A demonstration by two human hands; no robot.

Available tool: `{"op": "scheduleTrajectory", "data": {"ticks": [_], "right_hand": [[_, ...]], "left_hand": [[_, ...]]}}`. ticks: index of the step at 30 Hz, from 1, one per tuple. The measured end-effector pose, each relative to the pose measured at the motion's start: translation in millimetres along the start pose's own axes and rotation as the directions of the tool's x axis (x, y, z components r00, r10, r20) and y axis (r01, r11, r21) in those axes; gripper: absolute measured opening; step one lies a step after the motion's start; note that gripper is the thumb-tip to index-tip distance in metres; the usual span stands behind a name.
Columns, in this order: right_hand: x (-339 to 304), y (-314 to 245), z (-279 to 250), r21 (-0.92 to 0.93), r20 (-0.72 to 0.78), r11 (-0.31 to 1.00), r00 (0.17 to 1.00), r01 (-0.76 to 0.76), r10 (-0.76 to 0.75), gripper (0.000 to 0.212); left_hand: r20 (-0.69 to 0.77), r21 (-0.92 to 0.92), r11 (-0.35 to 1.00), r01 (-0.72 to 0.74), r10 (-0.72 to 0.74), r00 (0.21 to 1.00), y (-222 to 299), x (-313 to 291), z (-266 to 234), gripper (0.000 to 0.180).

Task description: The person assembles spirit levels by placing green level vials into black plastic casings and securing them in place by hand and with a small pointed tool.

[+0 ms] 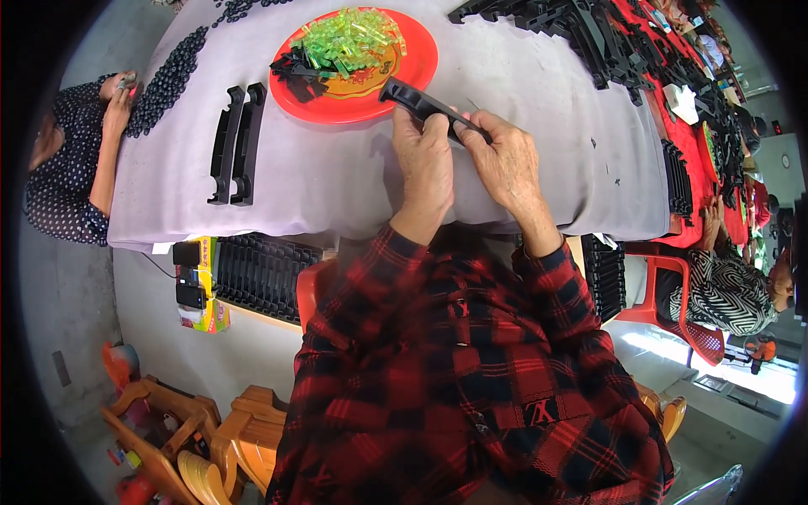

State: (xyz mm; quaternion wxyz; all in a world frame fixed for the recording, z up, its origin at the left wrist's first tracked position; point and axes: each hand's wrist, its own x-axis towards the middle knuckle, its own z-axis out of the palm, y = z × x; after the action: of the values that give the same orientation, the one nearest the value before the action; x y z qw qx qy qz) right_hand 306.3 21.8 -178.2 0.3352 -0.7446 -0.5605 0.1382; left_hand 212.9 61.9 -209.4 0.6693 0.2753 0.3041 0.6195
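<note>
Between my two hands is a long black plastic bracket [412,98], tilted down to the right above the cloth-covered table [337,181]. My left hand [425,160] closes on its middle, thumb on top. At the bracket's right end my right hand [505,160] pinches it, and a thin sliver shows by those fingers, too small to name. Just beyond is a red oval plate [295,108] bearing yellow-green translucent clips [353,42] and small black pieces [296,71]. To the left, two similar black brackets [236,147] lie side by side.
Many small black round parts [168,80] lie along the left edge, where another person [76,160] sits. Black brackets [581,38] are heaped at the back right. Below the table edge is a tray of black parts [265,273]. A red chair [673,295] stands right.
</note>
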Motion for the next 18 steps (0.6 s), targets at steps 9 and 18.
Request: {"op": "scheduleTrajectory", "data": {"ticks": [9, 18], "right_hand": [[7.9, 0.7, 11.3, 0.028, 0.072, 0.993, 0.991, -0.115, 0.112, 0.033], [13.9, 2.2, 12.8, -0.039, 0.171, 0.989, 0.974, -0.143, 0.147, 0.037]], "left_hand": [[-0.003, 0.004, 1.0, -0.016, 0.016, 1.0, -7.9, 8.0, -6.8, 0.024], [-0.052, 0.143, 0.99, 0.002, 0.005, 0.999, -6.0, 5.0, -21.3, 0.02]]}}
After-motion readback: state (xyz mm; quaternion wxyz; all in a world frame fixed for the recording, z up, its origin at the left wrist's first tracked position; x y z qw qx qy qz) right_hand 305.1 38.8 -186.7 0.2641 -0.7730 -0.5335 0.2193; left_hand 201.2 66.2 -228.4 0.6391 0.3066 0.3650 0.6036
